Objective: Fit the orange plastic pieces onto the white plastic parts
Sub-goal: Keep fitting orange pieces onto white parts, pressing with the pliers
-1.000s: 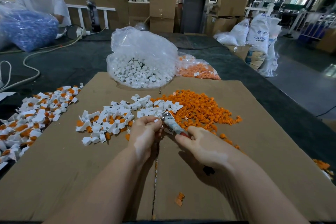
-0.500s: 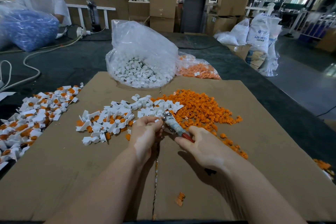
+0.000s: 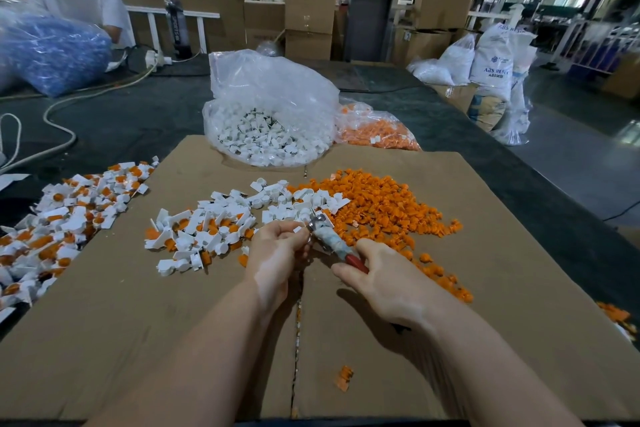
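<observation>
Two bare forearms reach in from the lower edge of the view, with no sleeves, cuffs or gloves on either. The left hand (image 3: 277,253) and the right hand (image 3: 384,282) carry no rings, and neither wrist bears a watch, strap or bracelet. The fingernails that show are short and unpainted. A lighter, glossy patch of reflected light sits across the back of the left hand. Nothing of the worker above the forearms enters the view.
</observation>
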### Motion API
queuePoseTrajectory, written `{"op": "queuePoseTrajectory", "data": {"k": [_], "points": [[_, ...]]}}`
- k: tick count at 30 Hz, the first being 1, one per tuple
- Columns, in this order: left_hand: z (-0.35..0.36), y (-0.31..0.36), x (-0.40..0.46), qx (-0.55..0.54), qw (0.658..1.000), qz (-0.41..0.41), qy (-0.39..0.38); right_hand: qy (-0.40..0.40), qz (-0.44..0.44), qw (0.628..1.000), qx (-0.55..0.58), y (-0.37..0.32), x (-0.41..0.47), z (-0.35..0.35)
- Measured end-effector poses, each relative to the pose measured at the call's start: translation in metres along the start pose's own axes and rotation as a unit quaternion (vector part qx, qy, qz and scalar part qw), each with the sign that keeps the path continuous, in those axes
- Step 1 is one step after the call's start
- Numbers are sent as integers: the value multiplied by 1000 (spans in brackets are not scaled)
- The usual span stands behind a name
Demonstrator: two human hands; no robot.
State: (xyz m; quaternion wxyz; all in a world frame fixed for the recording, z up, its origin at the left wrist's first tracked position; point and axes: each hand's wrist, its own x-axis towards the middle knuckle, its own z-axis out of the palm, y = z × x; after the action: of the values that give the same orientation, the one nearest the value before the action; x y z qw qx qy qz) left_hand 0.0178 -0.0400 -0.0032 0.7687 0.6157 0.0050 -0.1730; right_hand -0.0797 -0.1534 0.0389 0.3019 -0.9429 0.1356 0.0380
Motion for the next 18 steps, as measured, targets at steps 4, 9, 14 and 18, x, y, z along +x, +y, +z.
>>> {"op": "queuePoseTrajectory", "data": {"k": [4,9,14,18], "points": [[0,0,-1,1,1000,1,7,33,-3,999,-11,4,0,7],[-1,-2,-2,26,1000,15,0,64,12,997,51,14,-1,5],[-2,-10,-6,152,984,96,0,234,44,971,-23,25,7,3],[-2,-15,-7,249,954,166,2,301,46,941,-145,39,19,6]]}}
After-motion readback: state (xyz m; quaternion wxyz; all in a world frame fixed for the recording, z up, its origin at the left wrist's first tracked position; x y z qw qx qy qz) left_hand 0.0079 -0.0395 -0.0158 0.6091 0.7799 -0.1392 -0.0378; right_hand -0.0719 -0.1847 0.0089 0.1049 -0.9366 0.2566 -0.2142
